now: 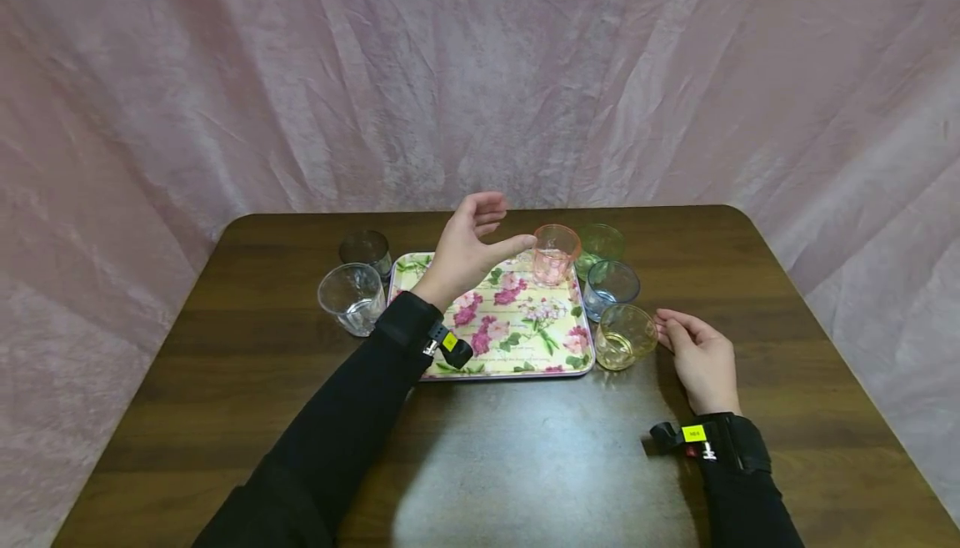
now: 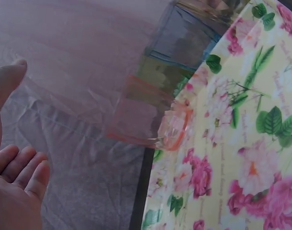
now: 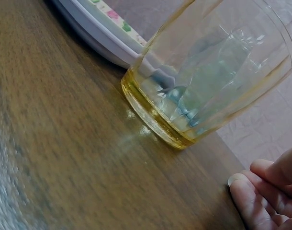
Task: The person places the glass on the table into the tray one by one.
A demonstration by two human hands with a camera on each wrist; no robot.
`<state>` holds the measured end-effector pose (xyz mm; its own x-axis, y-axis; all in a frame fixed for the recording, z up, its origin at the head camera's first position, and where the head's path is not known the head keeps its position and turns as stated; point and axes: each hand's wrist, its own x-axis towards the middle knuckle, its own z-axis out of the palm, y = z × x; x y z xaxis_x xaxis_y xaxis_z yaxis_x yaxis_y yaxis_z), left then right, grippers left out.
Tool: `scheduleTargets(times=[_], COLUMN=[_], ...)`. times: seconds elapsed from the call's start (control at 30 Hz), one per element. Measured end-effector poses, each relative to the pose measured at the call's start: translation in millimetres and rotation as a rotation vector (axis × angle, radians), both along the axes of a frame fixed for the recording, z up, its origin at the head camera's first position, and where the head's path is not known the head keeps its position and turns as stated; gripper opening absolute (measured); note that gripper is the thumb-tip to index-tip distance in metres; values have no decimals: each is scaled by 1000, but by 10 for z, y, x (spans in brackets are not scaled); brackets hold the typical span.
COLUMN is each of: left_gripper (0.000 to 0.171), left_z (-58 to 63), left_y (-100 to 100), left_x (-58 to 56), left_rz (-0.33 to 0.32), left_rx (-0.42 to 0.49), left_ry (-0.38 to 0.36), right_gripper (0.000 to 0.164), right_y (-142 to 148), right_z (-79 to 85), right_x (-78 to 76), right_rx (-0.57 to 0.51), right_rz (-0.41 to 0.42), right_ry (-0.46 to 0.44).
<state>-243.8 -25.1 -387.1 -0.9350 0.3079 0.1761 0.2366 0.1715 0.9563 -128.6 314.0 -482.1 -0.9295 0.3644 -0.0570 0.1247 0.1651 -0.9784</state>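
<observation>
My left hand [image 1: 465, 252] is raised over the back of a floral tray [image 1: 517, 339], thumb spread from the fingers. A pink glass [image 1: 553, 260] stands upright on the tray's back right corner, just right of the thumb. The left wrist view shows a gap between the hand [image 2: 21, 187] and the pink glass [image 2: 151, 117]. Low on the table, my right hand [image 1: 701, 364] has loosely bent fingers and holds nothing. Beside it stands a yellow glass [image 1: 625, 339]; in the right wrist view the fingers [image 3: 256, 201] are apart from that glass [image 3: 158, 120].
A blue glass [image 1: 611, 289] and a green glass [image 1: 602, 243] line the tray's right side, behind the yellow one. Left of the tray are a clear glass [image 1: 352, 302] and a dark grey glass [image 1: 366, 249]. A pink curtain [image 1: 480, 81] hangs behind the wooden table [image 1: 255, 348].
</observation>
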Motion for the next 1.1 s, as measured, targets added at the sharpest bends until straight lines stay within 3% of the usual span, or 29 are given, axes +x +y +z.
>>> scheduleTargets(times=[0.3, 0.6, 1.1], left_gripper=[78, 77, 74], left_z=[81, 172, 377], left_y=[-98, -336, -760], left_x=[50, 169, 350], left_rz=[-2, 21, 105], left_rx=[22, 45, 78], left_ry=[1, 11, 132], right_gripper=[39, 40, 40], right_y=[6, -7, -24], right_z=[-7, 7, 46], right_x=[7, 7, 15], right_rx=[10, 7, 43], right_rz=[0, 2, -13], right_ry=[-9, -18, -48])
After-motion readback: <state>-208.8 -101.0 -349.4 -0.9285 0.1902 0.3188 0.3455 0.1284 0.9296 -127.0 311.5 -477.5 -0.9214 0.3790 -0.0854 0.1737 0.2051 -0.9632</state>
